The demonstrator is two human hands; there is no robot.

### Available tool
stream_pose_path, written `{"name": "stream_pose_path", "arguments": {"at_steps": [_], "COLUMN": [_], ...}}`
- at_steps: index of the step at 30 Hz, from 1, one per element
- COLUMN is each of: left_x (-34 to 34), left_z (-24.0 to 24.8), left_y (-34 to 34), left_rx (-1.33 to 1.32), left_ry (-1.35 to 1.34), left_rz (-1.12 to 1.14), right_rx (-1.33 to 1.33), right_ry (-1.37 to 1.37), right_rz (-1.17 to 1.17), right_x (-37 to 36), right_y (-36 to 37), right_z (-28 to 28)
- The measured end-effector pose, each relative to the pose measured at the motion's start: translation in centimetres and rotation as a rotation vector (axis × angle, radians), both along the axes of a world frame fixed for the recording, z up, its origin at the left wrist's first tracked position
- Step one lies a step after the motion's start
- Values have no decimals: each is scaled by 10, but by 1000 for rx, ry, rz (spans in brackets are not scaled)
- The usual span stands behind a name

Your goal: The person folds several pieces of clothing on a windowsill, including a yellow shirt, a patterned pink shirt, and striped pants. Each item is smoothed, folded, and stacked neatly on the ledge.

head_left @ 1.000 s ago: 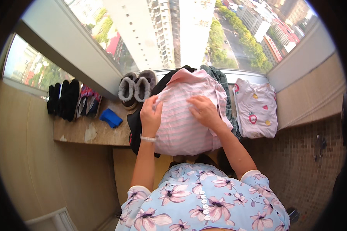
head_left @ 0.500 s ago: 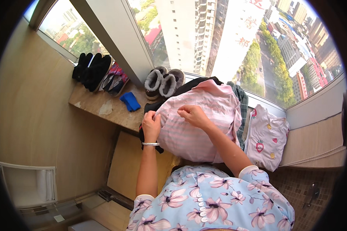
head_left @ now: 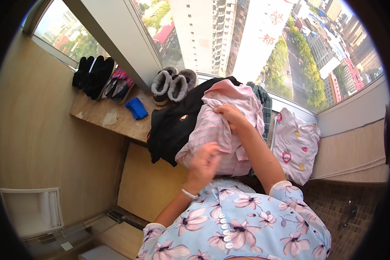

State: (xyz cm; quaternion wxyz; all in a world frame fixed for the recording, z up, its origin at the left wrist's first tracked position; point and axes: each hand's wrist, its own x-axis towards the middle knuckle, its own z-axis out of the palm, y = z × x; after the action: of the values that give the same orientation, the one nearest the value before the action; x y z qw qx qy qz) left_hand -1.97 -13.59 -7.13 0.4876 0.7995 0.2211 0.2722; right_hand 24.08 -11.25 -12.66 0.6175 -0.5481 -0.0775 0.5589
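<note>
Pink-striped shirt (head_left: 214, 128) partly over black garment (head_left: 173, 134); R hand (head_left: 229, 116) pinches its cloth. L hand (head_left: 205, 162) blurred, fingers part-curled, grip can't tell. Prob. best: smooth creases w/ light tension.

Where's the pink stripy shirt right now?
The pink striped shirt is near the middle of the head view, under the right hand, with the black garment showing on its left and green plaid cloth on its right.

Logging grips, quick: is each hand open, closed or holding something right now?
Left hand: blurred at the pink striped shirt; open or closed cannot be told.
Right hand: closed, holding the shirt's fabric.
</note>
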Motion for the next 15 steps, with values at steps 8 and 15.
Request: {"name": "stream_pose_path", "arguments": {"at_steps": [8, 15], "left_x": [-65, -71], "left_z": [-108, -105], "left_y": [63, 46], "left_rx": [169, 267], "left_ry": [250, 183], "left_rz": [320, 634], "right_rx": [-34, -15], "right_ry": [-81, -200], "right_rz": [51, 167], "right_x": [6, -6], "right_y": [11, 12], "right_z": [-17, 25]}}
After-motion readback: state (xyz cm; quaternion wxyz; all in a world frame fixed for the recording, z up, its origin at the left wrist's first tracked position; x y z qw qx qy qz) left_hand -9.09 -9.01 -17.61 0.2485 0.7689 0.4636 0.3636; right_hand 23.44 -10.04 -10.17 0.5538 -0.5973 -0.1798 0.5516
